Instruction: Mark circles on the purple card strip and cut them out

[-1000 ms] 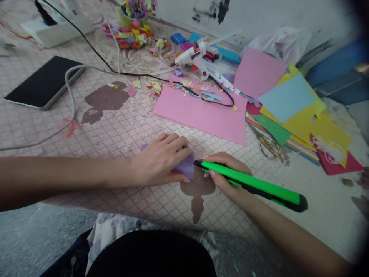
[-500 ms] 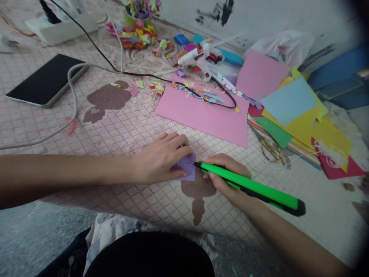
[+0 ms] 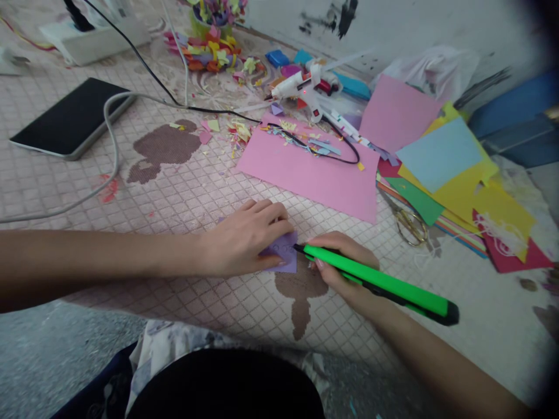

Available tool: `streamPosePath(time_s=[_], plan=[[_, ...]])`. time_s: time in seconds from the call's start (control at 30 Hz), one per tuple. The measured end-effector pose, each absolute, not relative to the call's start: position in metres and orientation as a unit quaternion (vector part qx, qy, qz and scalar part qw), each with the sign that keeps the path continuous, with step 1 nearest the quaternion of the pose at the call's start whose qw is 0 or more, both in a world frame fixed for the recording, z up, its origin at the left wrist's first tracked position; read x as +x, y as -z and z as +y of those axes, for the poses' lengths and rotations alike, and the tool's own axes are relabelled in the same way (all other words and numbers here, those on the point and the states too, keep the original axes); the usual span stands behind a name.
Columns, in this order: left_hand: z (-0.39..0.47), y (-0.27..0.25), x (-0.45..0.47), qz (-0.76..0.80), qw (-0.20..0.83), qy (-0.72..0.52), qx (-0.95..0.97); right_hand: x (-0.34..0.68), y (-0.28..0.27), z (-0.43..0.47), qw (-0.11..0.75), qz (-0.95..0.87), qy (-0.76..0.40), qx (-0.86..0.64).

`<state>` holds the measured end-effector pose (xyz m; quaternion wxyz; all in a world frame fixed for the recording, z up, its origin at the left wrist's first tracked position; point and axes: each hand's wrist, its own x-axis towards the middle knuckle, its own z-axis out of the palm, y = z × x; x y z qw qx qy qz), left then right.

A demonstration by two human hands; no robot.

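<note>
A small piece of purple paper (image 3: 285, 262) lies on the patterned tablecloth, with a few faint round marks on it. My left hand (image 3: 250, 237) rests over it, pressing it down with bent fingers and thumb, and hides most of its left part. My right hand (image 3: 343, 262) is closed, pen-style, round what looks like a green and black utility knife (image 3: 384, 282). Its dark tip meets the paper near the right edge, while its thick end slants back over my right forearm. Whether the tip is a blade is too small to tell.
Beyond my hands lies a pink sheet (image 3: 305, 180) with paper scraps and a black cable. Behind it stands a white glue gun (image 3: 301, 87). Scissors (image 3: 408, 224) and coloured papers (image 3: 441, 154) lie to the right. On the left are a black tablet (image 3: 72, 119) and a power strip (image 3: 96, 41).
The knife's back end has shifted very slightly, with its tip still at the paper. My left hand stays in place on the purple paper. The whole view has moved a little.
</note>
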<state>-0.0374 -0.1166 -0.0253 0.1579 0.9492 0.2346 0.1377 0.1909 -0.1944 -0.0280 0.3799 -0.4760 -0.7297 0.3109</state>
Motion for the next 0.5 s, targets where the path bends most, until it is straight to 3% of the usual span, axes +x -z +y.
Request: streamPosePath(time_s=[0.5], plan=[[-0.1158, 0.0257, -0.0378, 0.230, 0.157, -0.139, 0.950, 0.1919, 0.0285, -0.1937, 0.377, -0.719, -0.326, -0.485]])
